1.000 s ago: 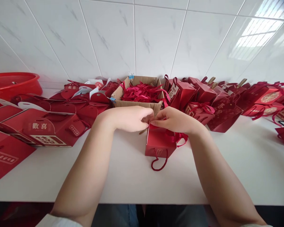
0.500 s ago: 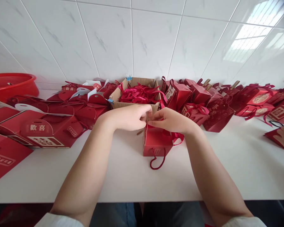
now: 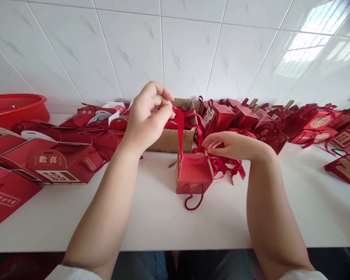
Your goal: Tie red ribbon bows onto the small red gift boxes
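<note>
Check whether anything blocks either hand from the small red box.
Nothing visible blocks either. The left hand is raised, pinching a red ribbon that runs down to the far side of the small red box. The right hand is by the box's far right corner, ribbon at its fingertips; contact is unclear.

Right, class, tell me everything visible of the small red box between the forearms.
The small red box looks like smooth card, with a pale printed label on its near face. A twisted dark-red cord loops from that face. The box sits on the white table, before the cardboard carton. A flat red ribbon runs from the box's far left edge up to the left hand. The right hand is at its far right edge; whether it touches is unclear.
</note>
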`<state>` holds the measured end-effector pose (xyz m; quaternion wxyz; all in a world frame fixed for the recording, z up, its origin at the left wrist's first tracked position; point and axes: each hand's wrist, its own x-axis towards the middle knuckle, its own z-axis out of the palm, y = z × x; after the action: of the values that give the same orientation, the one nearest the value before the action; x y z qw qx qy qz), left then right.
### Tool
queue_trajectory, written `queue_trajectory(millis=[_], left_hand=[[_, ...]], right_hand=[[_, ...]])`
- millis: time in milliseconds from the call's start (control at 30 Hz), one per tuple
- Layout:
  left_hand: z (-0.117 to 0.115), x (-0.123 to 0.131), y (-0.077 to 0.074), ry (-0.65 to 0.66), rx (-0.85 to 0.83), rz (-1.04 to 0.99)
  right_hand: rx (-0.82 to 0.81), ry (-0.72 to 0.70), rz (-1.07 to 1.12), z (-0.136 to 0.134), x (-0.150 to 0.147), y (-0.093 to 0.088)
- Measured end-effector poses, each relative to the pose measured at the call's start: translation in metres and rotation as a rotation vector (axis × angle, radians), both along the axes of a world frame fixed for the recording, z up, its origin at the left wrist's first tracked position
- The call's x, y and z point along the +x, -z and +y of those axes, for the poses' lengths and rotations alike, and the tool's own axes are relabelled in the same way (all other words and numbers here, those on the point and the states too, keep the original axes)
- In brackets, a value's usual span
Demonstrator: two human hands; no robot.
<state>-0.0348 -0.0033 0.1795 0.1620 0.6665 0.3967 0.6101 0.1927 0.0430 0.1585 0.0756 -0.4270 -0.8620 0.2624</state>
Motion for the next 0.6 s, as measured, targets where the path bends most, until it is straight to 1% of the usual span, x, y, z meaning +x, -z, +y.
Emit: queue_trajectory(millis=[100,200,300,467,600], left_hand=[[0.001,-0.001,-0.003,0.069,0.043,-0.166],[-0.001,-0.003,-0.008,0.143,0.094,-0.301],[-0.004,-0.005,-0.012,0.142,0.101,-0.383],[-0.004,-0.005,-0.013,0.143,0.084,-0.404],[-0.004,-0.003,-0.012,0.120,0.055,-0.387]], right_hand=[[-0.047,0.028,-0.095,0.004,0.006,0.002],[-0.101,-0.001,-0.132,0.004,0.007,0.001],[-0.136,-0.028,-0.138,0.002,0.006,-0.001],[-0.138,-0.015,-0.160,0.003,0.003,0.001],[-0.067,0.019,-0.147,0.002,0.000,0.002]])
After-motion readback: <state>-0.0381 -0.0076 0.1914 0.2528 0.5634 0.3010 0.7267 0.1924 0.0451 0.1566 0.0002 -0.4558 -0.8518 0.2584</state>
